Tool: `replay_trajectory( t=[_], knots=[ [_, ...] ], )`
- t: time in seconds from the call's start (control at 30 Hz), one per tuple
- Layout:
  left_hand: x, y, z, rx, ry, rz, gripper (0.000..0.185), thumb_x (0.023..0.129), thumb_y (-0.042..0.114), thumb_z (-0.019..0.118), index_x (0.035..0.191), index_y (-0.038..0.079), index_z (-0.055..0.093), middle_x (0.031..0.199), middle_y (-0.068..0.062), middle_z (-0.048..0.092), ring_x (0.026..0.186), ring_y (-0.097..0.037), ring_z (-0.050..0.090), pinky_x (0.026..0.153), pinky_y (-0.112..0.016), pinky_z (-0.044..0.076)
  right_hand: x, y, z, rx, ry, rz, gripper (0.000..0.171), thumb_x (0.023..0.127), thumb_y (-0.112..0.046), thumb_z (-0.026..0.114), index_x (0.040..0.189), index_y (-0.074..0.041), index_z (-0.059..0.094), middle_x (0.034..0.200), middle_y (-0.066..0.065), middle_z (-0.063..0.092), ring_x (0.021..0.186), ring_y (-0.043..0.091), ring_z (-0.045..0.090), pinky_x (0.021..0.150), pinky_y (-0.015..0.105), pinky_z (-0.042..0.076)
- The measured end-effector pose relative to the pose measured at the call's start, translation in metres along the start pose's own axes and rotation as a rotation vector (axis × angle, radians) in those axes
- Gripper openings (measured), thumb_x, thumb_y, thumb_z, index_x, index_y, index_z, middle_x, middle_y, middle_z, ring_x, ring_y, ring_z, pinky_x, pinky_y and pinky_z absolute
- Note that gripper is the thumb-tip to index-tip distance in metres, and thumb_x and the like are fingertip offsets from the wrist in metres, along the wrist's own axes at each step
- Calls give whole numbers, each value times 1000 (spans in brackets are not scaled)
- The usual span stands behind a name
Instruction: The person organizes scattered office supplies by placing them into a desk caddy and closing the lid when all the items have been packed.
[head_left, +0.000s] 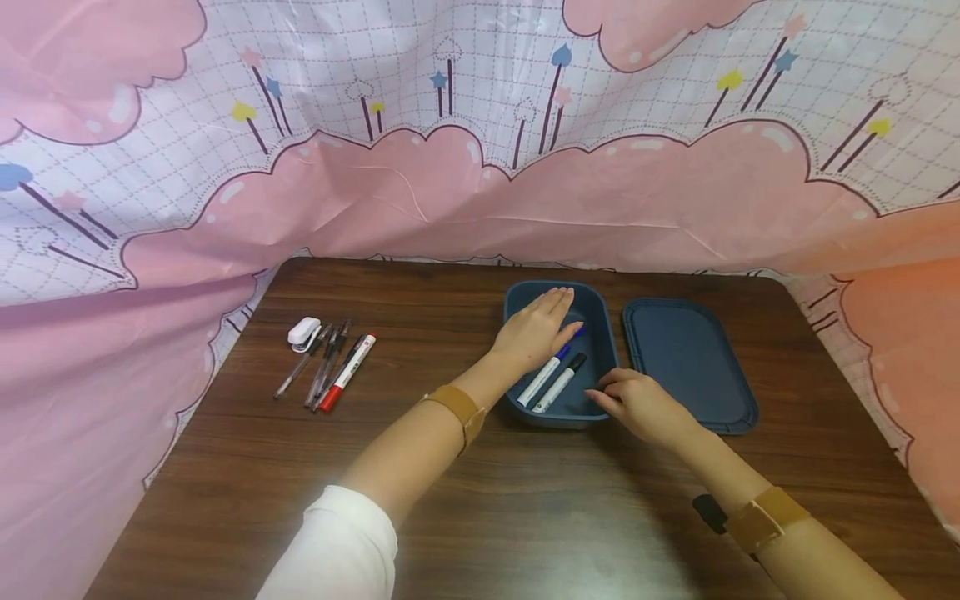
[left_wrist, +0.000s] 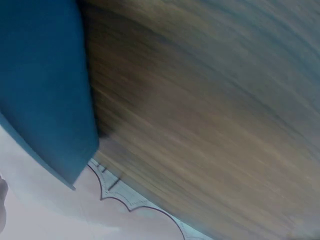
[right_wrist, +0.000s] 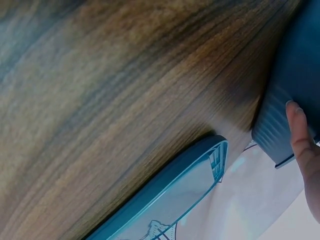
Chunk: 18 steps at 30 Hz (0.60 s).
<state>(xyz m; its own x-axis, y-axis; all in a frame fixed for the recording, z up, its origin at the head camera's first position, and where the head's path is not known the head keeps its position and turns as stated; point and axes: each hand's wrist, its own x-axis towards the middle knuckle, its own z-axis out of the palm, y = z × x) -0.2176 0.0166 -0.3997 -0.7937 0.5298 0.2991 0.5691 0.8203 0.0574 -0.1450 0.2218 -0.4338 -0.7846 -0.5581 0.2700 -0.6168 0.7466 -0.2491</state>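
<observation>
1. Closest on my head feed, a white sleeve [head_left: 337, 542] enters at the bottom, left of centre, and 2 brown wristbands [head_left: 767, 521] circle the forearms.
2. Under them I have the brown wood tabletop [head_left: 457, 517].
3. The right hand [head_left: 643, 408], right of centre, grips the near right wall of the dark blue box [head_left: 558, 422]; on the right wrist feed I see a finger against its outside.
4. Inside the box, near its front left, 2 white markers lie side by side: a blue-capped marker [head_left: 538, 382] and a black-capped marker [head_left: 557, 389].
5. The left hand [head_left: 531, 333] reaches over the box, fingers straight, thumb spread; I can't tell whether it touches anything below.
6. Right of the box, just beside it, lies a dark blue lid [head_left: 690, 358].
7. At left of frame I see clear pens [head_left: 326, 367], a red-and-white marker [head_left: 351, 371] and, slightly farther, a white stapler [head_left: 303, 331].
8. Farthest, a pink-and-white curtain [head_left: 480, 192] fills the upper frame.
</observation>
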Motion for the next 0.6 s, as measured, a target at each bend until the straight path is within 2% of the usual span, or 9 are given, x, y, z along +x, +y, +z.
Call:
replay_trajectory(
  t=[0.3,0.43,0.6],
  knots=[
    [-14,-31,-4,-26,48,-35,57,103,38,40,150,7,34,154,-8,40,144,-19,37,119,-29,31,-1,-2,0,11,-14,25,25,90,-17,68,67,-5,73,90,11,68,79,21,66,65,33,58],
    [-25,-51,-5,-33,74,-56,55,103,34,39,150,6,34,154,-8,39,144,-20,36,120,-30,28,-2,-2,1,16,-29,35,26,91,-18,67,68,-5,72,92,12,69,82,22,67,69,36,59],
    [-40,-77,-3,-20,116,-102,53,102,30,42,148,4,37,152,-11,42,142,-23,40,119,-32,31,-1,-1,-1,26,-21,30,27,91,-18,66,68,-6,72,92,12,69,83,22,67,68,35,59]
  ],
)
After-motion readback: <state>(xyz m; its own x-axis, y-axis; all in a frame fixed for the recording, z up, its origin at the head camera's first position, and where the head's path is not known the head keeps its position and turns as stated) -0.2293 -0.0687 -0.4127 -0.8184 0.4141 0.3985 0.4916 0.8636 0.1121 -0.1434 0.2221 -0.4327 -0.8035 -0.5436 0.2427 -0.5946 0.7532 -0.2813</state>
